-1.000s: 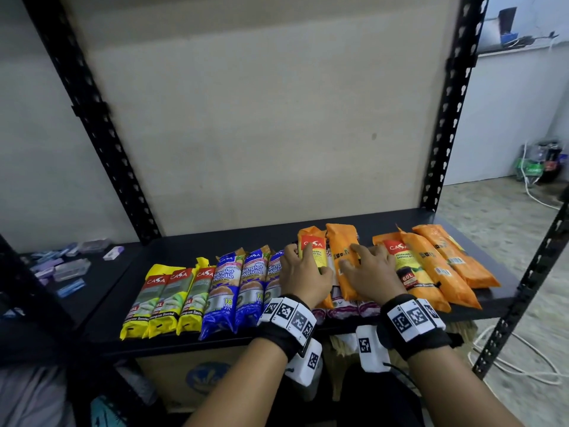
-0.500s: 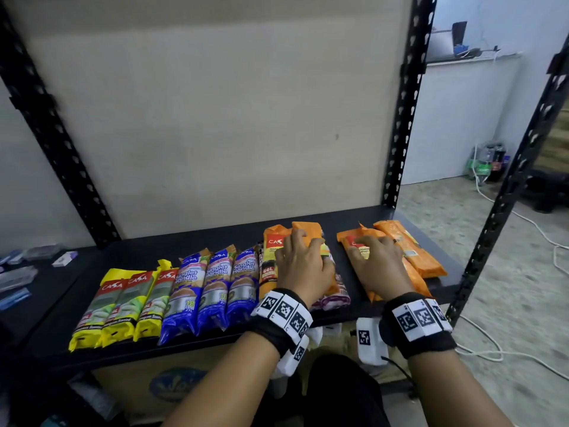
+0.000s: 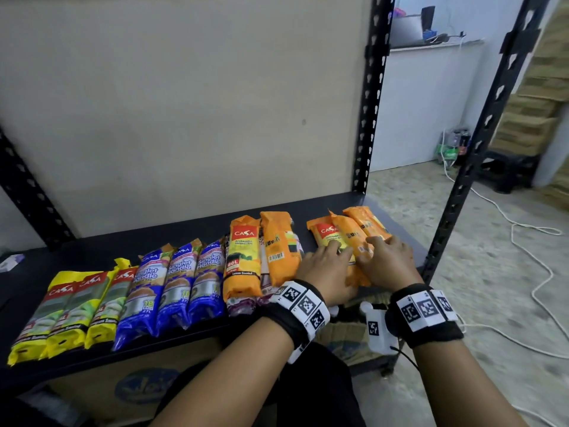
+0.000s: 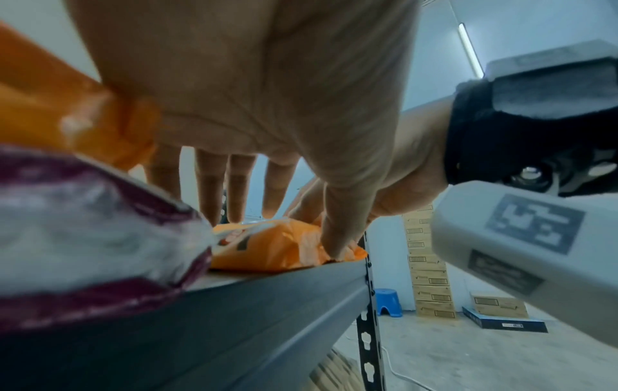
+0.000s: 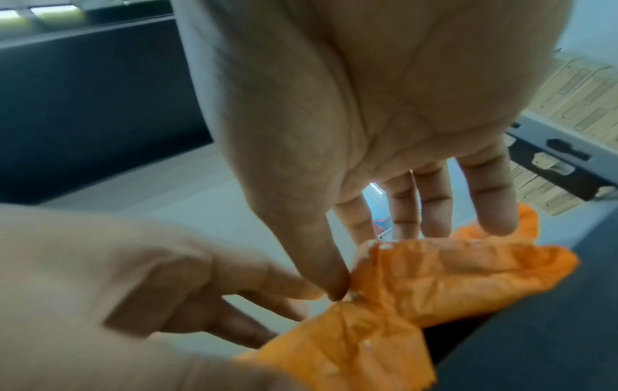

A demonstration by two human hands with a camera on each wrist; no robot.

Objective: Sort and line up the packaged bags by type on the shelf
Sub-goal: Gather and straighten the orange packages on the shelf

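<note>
orange packs [image 3: 348, 238]: crinkled glossy plastic film | blue packs [image 3: 178, 282]: shiny plastic, smooth | yellow packs [image 3: 61, 309]: glossy plastic | shelf [image 3: 123, 241]: matt black board, metal front edge | shelf posts [image 3: 368, 97]: black painted metal, punched | back panel [image 3: 184, 103]: matt beige board | wrist bands [image 3: 431, 331]: black cloth, white plastic tags | carton below [image 3: 138, 386]: brown cardboard

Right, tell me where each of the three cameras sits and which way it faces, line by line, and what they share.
Head: worn on the head, looking forward and down at the shelf; both forearms, left hand and right hand show, resting on the orange packs.
Left wrist: under the left wrist, looking along the palm to the fingers; the right wrist's band shows too.
Right wrist: under the right wrist, looking along the palm to the fingers; the left hand shows at lower left.
Shared: all three see the orange packs under the hands.
</note>
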